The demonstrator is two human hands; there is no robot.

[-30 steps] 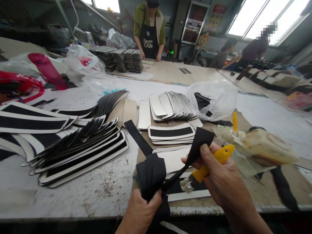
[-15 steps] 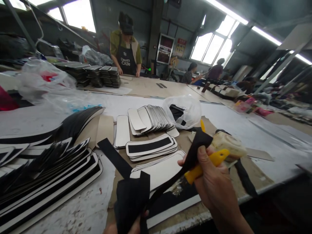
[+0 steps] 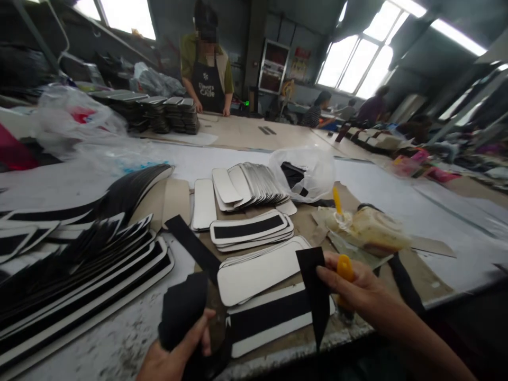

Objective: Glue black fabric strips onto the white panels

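Now a black strip [image 3: 314, 288] and brush [image 3: 344, 269] are pinched in the right fingers [image 3: 331, 276], spare strips [image 3: 182, 311] in the left fingers [image 3: 199, 330]. Steady, straight placing seems needed.

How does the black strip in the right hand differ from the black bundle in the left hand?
The strip is one thin, flat piece, while the bundle is a thick, bunched wad. The strip hangs downward, pinched near its top by the right hand, which also grips a yellow handle. The bundle sticks upward from the closed left hand. Both are black.
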